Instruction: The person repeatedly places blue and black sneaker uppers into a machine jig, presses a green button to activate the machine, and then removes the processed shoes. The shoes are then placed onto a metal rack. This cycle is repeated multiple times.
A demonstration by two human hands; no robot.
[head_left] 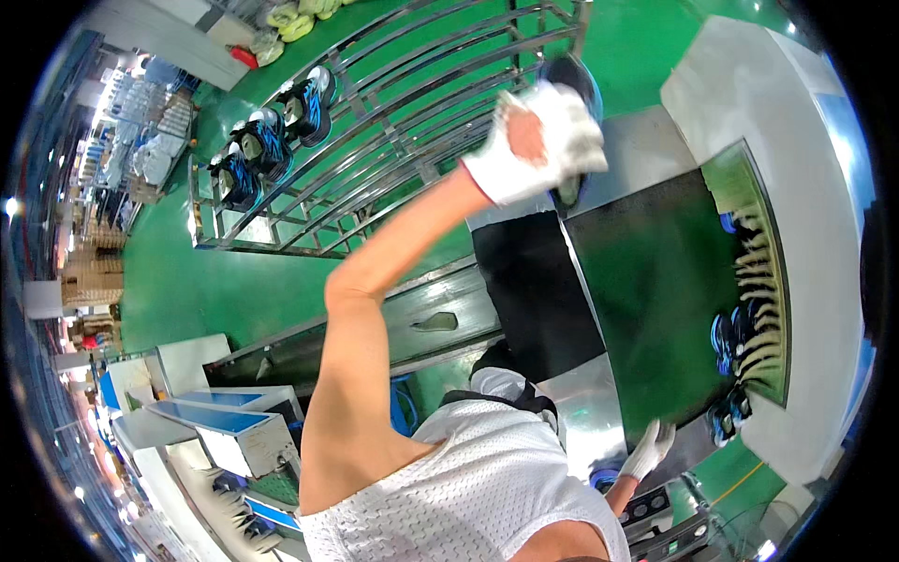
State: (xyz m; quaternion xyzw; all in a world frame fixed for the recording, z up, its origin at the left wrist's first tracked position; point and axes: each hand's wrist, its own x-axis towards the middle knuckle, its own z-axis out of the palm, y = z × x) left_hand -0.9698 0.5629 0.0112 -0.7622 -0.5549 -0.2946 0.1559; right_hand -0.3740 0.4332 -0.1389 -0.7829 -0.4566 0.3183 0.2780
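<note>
My left arm stretches far forward, and the white-gloved left hand (543, 140) is closed around a dark shoe (569, 80) with a blue edge. Motion blurs both, and the glove covers the shoe's middle. This hand is between the metal rack (393, 140) and the far end of the green conveyor belt (655, 290). Low on the right, my gloved right hand (649, 451) is over the belt's near edge with its fingers stretched out and nothing visible in them. A partly hidden blue item (607, 478) is beside that wrist.
Several black-and-blue shoes (267, 145) stand on the rack's left end. Along the right, a pale machine (805, 187) has a strip curtain (760, 309), with blue shoes (721, 345) beside it. A black mat (538, 286) lies left of the belt. A metal channel (435, 314) runs leftward.
</note>
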